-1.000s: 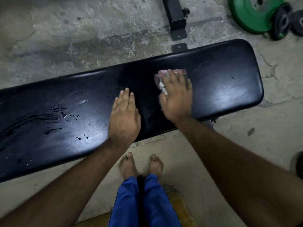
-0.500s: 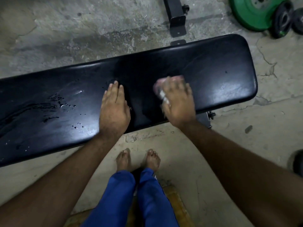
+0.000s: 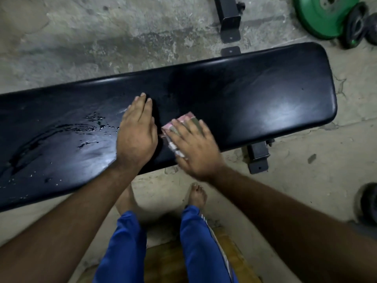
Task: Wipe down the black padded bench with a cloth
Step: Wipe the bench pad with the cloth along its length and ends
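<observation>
The black padded bench (image 3: 255,94) runs across the view from lower left to upper right. My left hand (image 3: 136,133) lies flat on its middle, fingers together, holding nothing. Just to its right, my right hand (image 3: 193,146) presses a folded pink and white cloth (image 3: 175,131) onto the bench near its front edge; only the cloth's left and far edges show past my fingers. Water drops and wet streaks (image 3: 81,131) sit on the pad left of my left hand.
A green weight plate (image 3: 318,15) and small black plates (image 3: 359,25) lie on the cracked concrete floor at the top right. Black steel bench feet (image 3: 229,21) (image 3: 258,158) stick out behind and in front. My bare feet and blue trousers (image 3: 202,242) are below the bench.
My right hand has slid the cloth from the far side of the pad toward the front edge and leftward, close to my left hand. My left hand stays flat on the pad.
</observation>
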### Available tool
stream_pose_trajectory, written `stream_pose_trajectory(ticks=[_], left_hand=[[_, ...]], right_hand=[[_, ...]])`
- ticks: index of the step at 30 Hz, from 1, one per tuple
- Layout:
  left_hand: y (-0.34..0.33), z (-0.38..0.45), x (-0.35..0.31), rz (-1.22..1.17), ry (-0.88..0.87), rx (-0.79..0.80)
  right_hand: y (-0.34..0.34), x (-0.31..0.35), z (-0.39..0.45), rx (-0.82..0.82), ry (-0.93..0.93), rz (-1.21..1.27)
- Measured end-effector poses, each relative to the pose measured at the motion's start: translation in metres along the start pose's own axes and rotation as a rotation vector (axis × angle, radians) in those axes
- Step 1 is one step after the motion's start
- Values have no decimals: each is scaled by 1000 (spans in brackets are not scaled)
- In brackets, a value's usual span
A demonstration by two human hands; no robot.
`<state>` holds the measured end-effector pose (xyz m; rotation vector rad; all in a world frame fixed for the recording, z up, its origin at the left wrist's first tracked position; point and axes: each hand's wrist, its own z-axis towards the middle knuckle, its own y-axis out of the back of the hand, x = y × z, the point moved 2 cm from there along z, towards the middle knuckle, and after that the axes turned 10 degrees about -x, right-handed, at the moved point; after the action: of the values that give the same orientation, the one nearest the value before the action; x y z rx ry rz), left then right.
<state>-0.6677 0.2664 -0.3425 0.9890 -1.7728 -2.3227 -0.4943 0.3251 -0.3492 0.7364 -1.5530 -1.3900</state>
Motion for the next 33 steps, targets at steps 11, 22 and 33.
stream_pose_trajectory(ticks=[11, 22, 33], left_hand=[[9, 11, 32, 58, -15, 35], [17, 22, 55, 76, -25, 77], [21, 23, 59, 26, -50, 86]], right_hand=[[8, -48, 79, -152, -329, -73], [-5, -16, 149, -145, -380, -78], [-8, -5, 139, -17, -47, -27]])
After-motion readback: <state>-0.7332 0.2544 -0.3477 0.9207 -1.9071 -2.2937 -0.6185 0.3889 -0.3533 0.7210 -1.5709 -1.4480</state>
